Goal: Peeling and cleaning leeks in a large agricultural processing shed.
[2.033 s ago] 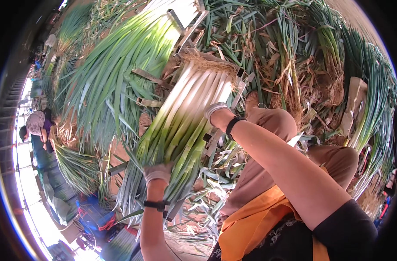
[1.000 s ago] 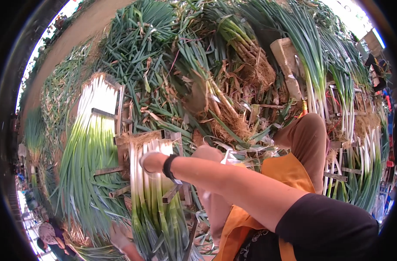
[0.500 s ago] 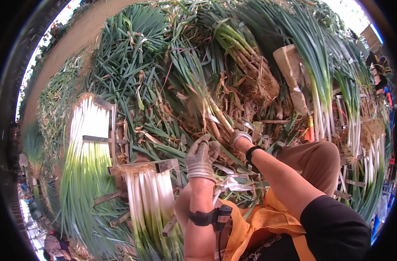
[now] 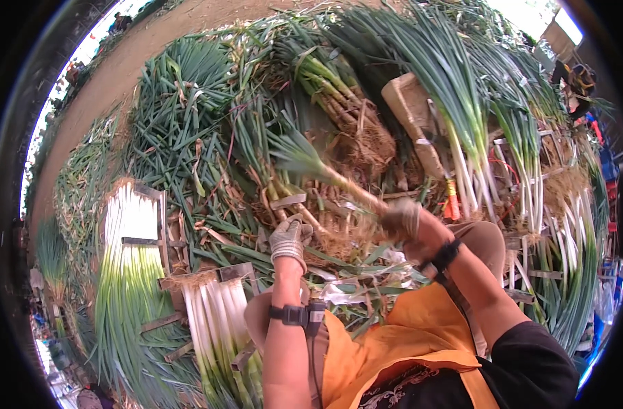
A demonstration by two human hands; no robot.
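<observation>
My right hand (image 4: pixel 403 221), gloved and blurred by motion, grips a long green onion (image 4: pixel 356 187) near its root end. The stalk slants up and left, its green leaves smeared. My left hand (image 4: pixel 290 242), in a grey knit glove, is curled at the lower end of a pile of untrimmed green onions (image 4: pixel 269 178). What its fingers hold, if anything, is hidden. Dry husks and tangled roots lie between the two hands. Beyond them rests a tied bundle of green onions (image 4: pixel 338 102) with brown, soil-covered roots.
Cleaned white-stalked green onions (image 4: pixel 130 235) fill a metal rack (image 4: pixel 162 232) at left; another bunch (image 4: pixel 216 307) sits in a nearer rack. A worn, pale block-shaped thing (image 4: pixel 413 126) stands at the back right beside more long green onions (image 4: pixel 471 136). Leaf scraps cover the ground.
My right hand has lifted a green onion off the pile, swinging it up and right. My left hand stays low by the pile. The whole view has shifted slightly.
</observation>
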